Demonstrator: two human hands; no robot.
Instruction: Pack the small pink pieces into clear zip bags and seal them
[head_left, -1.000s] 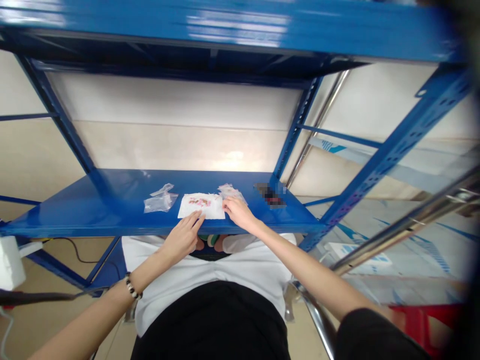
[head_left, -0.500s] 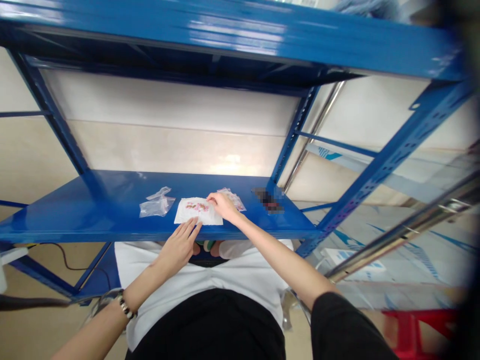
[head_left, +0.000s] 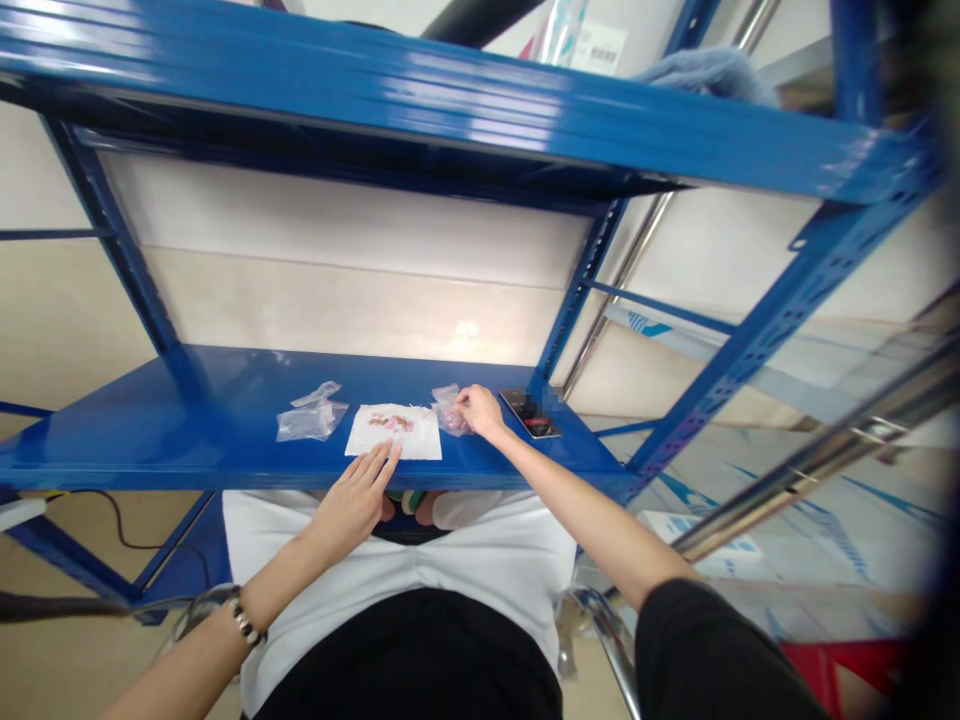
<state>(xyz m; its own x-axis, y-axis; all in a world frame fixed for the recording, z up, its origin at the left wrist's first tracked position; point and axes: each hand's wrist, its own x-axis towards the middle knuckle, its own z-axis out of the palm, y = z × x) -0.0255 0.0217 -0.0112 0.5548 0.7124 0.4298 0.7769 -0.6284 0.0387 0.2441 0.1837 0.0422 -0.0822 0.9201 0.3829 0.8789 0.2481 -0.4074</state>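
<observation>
A white sheet (head_left: pixel 397 436) with small pink and red bits on it lies on the blue metal shelf (head_left: pixel 150 430). My left hand (head_left: pixel 354 500) rests at the shelf's front edge, fingers stretched out, fingertips touching the sheet's near edge. My right hand (head_left: pixel 480 408) is at the sheet's right, fingers curled in a pinch on a small clear plastic bag (head_left: pixel 448 412) from a little pile there. Two more clear bags (head_left: pixel 309 416) lie left of the sheet.
A dark phone-like item (head_left: pixel 531 412) lies on the shelf just right of my right hand, by the blue upright post (head_left: pixel 570 300). Another blue shelf (head_left: pixel 450 100) runs overhead. A chrome rail (head_left: pixel 810 460) slants at the right. A cable (head_left: pixel 112 520) hangs below left.
My right hand moved off the white sheet to the right and closed on a clear bag in the pile. My left hand stayed at the sheet's near edge. The view tilted up.
</observation>
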